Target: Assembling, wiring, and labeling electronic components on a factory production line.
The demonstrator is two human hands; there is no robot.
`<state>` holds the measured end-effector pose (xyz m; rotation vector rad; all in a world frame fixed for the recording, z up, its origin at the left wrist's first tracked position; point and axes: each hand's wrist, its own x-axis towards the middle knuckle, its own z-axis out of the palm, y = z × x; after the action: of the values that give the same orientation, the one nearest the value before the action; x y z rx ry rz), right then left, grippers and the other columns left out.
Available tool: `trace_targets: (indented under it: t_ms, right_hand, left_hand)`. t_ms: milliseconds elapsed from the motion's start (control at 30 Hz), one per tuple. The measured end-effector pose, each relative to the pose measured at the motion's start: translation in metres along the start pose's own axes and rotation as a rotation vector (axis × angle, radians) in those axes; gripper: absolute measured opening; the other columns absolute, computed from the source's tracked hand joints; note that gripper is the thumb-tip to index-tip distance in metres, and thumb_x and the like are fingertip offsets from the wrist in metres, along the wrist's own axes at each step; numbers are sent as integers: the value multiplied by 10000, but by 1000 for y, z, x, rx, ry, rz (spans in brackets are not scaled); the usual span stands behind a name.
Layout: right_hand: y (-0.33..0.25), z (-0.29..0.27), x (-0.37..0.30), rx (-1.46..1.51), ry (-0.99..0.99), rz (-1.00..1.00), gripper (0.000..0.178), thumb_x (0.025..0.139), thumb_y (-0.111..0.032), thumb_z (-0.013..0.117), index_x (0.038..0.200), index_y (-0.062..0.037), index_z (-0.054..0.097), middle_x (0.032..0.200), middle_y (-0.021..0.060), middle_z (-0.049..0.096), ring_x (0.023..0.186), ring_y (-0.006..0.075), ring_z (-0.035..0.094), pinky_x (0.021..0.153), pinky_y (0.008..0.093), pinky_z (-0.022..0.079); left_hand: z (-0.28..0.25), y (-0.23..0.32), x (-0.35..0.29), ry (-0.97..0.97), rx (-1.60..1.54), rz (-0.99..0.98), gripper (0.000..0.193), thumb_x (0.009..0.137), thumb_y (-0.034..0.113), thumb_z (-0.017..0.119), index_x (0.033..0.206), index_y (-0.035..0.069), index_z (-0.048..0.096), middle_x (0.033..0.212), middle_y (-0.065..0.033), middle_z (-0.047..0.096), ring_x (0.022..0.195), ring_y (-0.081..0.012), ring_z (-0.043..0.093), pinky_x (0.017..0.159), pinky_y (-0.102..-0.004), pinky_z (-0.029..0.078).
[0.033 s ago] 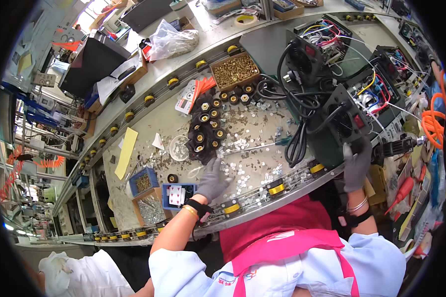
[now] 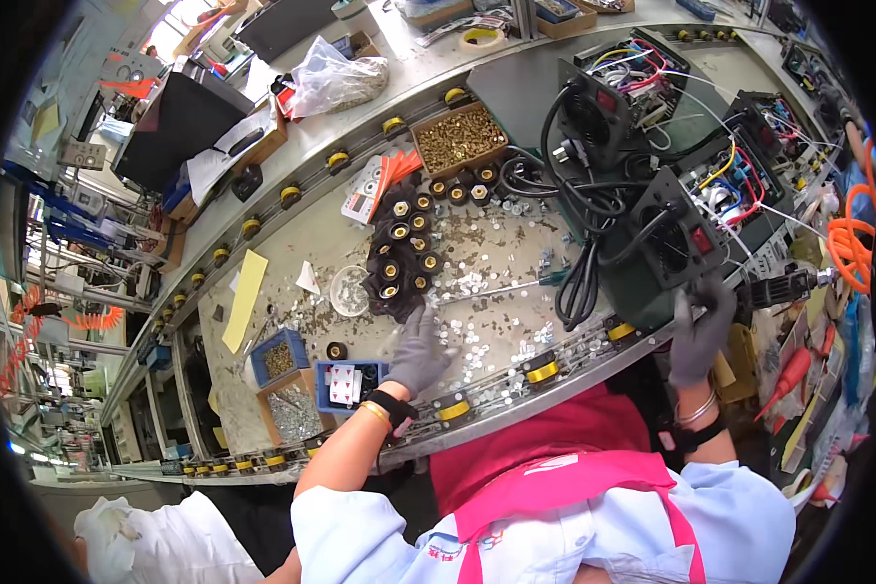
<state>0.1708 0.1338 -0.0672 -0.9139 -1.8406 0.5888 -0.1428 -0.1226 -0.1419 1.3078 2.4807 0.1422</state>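
Note:
My left hand [image 2: 417, 352], in a grey glove, reaches over the worktable with its fingers stretched out. Its fingertips lie at the near end of a cluster of black knobs with brass centres [image 2: 397, 263]; I cannot tell whether they touch one. Beside the wrist sits a blue bin [image 2: 321, 401] holding white cards with red marks. My right hand [image 2: 703, 336], gloved too, is at the table's front right edge, thumb and fingers curved apart, nothing visible between them. Just beyond it stands a black panel with a red switch [image 2: 670, 238], and to its right lies a black power screwdriver [image 2: 777, 289].
Small white discs [image 2: 487, 341] are strewn over the table. A box of brass parts [image 2: 457, 136] stands behind the knobs. Black cables [image 2: 584, 282] hang by the wired units. Roller rails with yellow wheels [image 2: 454, 409] line the front edge. Another person's white clothing [image 2: 165, 540] shows lower left.
My right hand has shifted slightly right and lower, its thumb and fingers now spread wider. The left hand stays nearly in place by the knobs.

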Motion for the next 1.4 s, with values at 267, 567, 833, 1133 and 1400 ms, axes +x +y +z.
trace_targets:
  t_ms: [267, 567, 833, 1133, 1400]
  right_hand:
    - [-92, 118, -13, -170, -904, -651, 235, 752, -64, 606, 987, -52, 609, 907, 107, 629, 872, 260, 612, 725, 387, 489]
    - [-41, 226, -7, -867, -1248, -476, 214, 798, -127, 618, 985, -77, 710, 949, 133, 686, 925, 282, 662, 722, 378, 524]
    - [-10, 164, 23, -832, -1234, -567, 176, 738, -72, 615, 874, -109, 720, 829, 115, 680, 826, 305, 666, 702, 426, 530]
    - [-19, 184, 63, -823, -1226, -266, 238, 746, -24, 602, 955, -98, 690, 868, 160, 664, 891, 357, 650, 751, 436, 531]
    - [-4, 171, 73, -824, -1180, -343, 168, 790, -66, 585, 879, -60, 727, 891, 178, 694, 859, 339, 690, 717, 414, 561]
  left_hand:
    - [30, -14, 48, 122, -240, 148, 925, 863, 486, 587, 1493, -9, 124, 1527, -261, 176, 1431, -375, 172, 1164, -400, 175]
    - [25, -2, 55, 133, -117, 390, 879, 853, 463, 599, 1490, 14, 193, 1550, -216, 178, 1439, -358, 180, 1170, -393, 178]
    - [12, 13, 54, -14, -713, 484, 836, 881, 380, 607, 1497, 36, 157, 1477, -251, 314, 1357, -391, 350, 1112, -393, 316]
    - [14, 34, 145, 210, -154, 555, 757, 922, 478, 501, 1467, 16, 252, 1514, -223, 273, 1420, -343, 246, 1166, -414, 199]
    - [13, 44, 83, -215, -173, 988, 809, 930, 606, 393, 1481, 34, 240, 1532, -179, 266, 1417, -349, 255, 1176, -454, 163]
